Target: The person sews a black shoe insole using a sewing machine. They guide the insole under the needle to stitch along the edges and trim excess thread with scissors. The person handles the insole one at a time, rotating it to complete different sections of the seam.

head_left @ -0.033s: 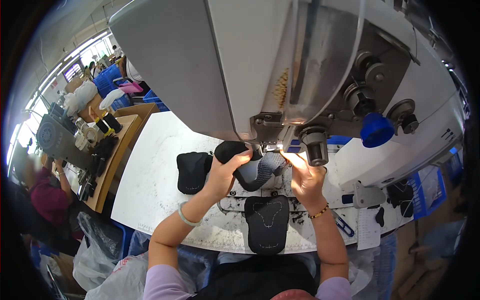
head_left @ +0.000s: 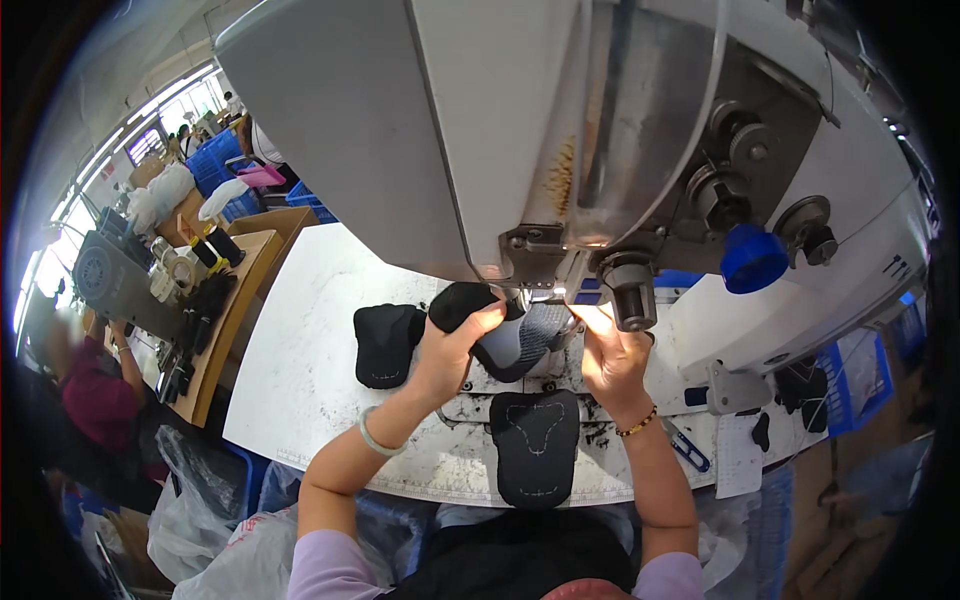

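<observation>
Black shoe upper (head_left: pixel 505 335) under sewing machine (head_left: pixel 520 130) | left hand (head_left: pixel 455 345) gripping it | right hand (head_left: pixel 612 360) pinching its edge

Both forearms come up from below, bare past short lilac sleeves, and converge toward the middle. The left hand (head_left: pixel 452 352) lies knuckles-up, fingers curled and pressing down, thumb stretched right; a pale bangle sits on its wrist. The right hand (head_left: pixel 612 358) is raised nearer the light, fingers bent inward in a pinch, a beaded bracelet at its wrist.
</observation>
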`<state>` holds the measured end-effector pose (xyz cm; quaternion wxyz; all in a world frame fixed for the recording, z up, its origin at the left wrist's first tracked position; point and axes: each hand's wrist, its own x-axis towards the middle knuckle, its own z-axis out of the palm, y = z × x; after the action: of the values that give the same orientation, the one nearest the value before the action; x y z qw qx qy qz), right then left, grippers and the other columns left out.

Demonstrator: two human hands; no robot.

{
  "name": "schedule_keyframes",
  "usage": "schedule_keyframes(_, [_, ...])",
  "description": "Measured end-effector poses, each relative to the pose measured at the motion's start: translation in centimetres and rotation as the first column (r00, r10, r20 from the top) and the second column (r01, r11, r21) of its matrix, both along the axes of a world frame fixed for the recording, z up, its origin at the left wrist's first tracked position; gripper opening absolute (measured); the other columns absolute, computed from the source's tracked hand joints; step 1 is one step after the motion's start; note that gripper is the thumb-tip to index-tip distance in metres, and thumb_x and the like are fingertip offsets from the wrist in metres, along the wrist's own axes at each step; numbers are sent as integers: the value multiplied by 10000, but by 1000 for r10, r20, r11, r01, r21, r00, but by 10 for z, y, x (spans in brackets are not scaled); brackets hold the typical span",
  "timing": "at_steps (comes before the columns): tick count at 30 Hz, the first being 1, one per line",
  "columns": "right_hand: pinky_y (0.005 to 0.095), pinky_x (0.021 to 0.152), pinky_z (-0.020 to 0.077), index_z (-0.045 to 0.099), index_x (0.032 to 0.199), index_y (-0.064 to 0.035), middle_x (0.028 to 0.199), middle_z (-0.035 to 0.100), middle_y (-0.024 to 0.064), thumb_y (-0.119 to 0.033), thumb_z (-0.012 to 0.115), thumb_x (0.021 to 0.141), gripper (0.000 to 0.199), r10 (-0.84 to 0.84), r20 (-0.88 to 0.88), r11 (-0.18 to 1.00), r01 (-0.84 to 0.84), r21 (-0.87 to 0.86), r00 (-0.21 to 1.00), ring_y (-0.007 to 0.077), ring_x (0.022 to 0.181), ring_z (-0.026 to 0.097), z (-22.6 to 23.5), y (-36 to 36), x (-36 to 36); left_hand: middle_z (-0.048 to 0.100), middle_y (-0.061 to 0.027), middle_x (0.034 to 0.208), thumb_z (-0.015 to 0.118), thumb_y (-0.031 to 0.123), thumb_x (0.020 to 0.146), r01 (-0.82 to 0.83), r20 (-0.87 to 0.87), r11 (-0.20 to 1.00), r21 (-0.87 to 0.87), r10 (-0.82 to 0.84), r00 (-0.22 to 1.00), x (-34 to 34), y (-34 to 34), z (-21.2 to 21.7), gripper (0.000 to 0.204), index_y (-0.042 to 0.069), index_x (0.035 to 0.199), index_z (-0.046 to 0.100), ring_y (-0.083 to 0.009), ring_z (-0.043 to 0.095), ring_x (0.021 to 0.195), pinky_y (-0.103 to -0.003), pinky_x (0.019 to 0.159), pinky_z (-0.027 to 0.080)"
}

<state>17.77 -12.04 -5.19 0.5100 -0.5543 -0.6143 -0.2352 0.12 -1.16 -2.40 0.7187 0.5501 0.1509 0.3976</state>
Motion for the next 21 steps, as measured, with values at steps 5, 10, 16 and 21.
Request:
schedule_keyframes(5, [231, 531, 476, 561, 945, -15, 1027, 616, 119, 51, 592, 784, 177, 89, -270, 994, -70, 80, 959, 126, 685, 619, -3, -1, -10, 605, -5, 833, 600, 145, 890, -189, 15, 973, 132, 189, 982, 7, -27, -4, 188, -27, 963, 620, -65, 519, 742, -217, 695, 437])
schedule_keyframes(10, [176, 484, 413, 495, 857, -12, 729, 626, 64, -60, 576, 868, 95, 320, -572, 925, -379, 17, 755, 42, 557, 557, 2, -11, -15, 626, -1, 790, 603, 159, 900, -302, 34, 923, 240, 303, 952, 12, -40, 4, 200, -36, 934, 634, -56, 537, 719, -216, 668, 445])
schedule_keyframes(16, [189, 386, 425, 449, 889, 16, 695, 570, 46, -85, 608, 882, 188, 272, -886, 767, -640, -36, 376, 127, 495, 615, 40, -22, -33, 642, -11, 819, 603, 157, 897, -322, 7, 871, 370, 344, 939, 9, -39, 4, 201, -39, 932, 633, -69, 551, 726, -229, 678, 454])
schedule_keyframes(21, [179, 350, 430, 406, 1021, 17, 775, 483, 33, -10, 615, 854, 269, 260, -928, 736, -677, 11, 267, 136, 528, 626, 42, -22, -33, 582, 0, 806, 515, 191, 932, -338, -91, 838, 428, 412, 907, -4, -37, 4, 237, -31, 917, 598, -73, 498, 762, -238, 693, 409])
